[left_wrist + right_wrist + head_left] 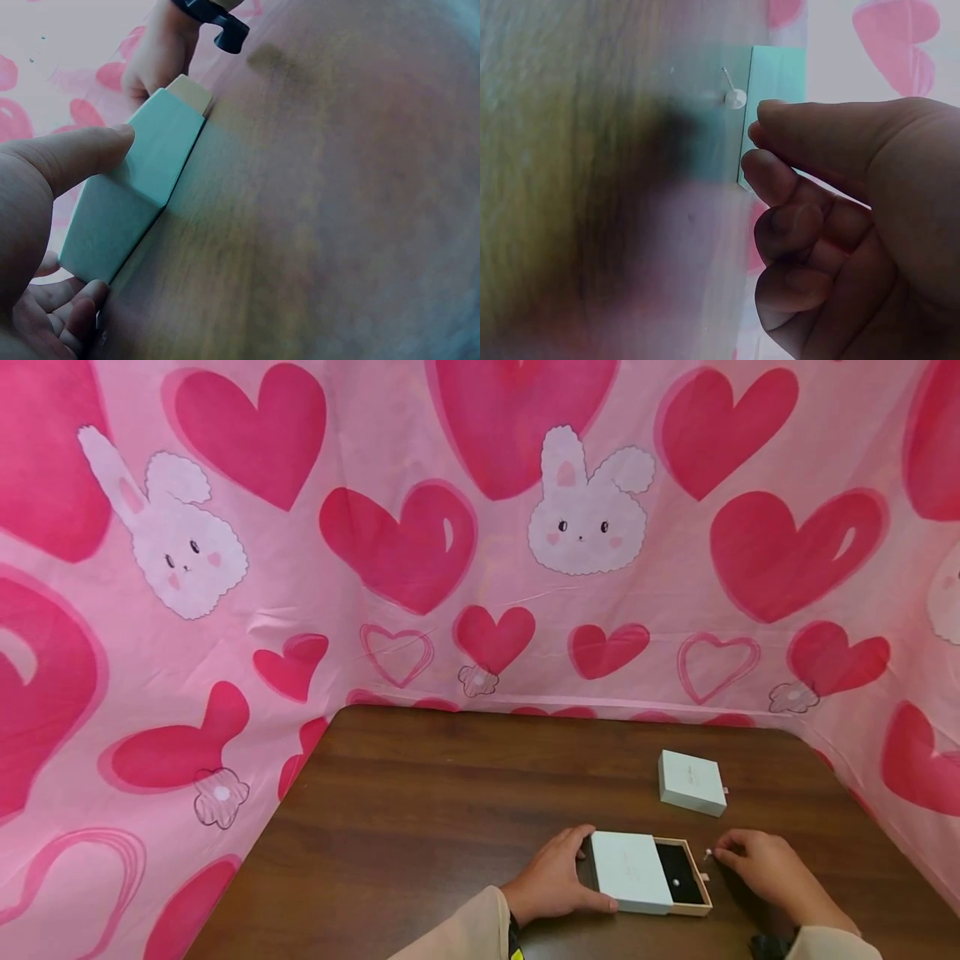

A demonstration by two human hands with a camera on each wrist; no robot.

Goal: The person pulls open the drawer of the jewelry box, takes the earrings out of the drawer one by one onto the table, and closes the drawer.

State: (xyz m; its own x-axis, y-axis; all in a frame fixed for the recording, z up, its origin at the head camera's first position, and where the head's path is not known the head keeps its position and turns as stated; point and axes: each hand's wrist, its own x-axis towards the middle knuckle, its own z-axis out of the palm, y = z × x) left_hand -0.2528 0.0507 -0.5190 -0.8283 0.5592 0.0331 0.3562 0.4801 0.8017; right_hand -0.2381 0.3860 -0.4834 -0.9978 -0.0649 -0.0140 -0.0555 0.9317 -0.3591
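My left hand (551,877) grips the left end of a pale mint jewelry box (632,870), thumb on its near side and fingers round the far corner. Its drawer (701,908) is slid partly out to the right, showing a black insert (672,860) with one pearl stud earring (676,883) on it. A second pearl stud earring (736,98) lies on the table just right of the drawer. My right hand (761,866) is beside it, thumb and bent index fingertips close to the pearl with a small gap in the right wrist view.
Another mint box (692,782), closed with a small ribbon tab, stands farther back on the right. The brown wooden table (420,810) meets a pink cloth backdrop (405,443) with hearts and rabbits along its back and sides.
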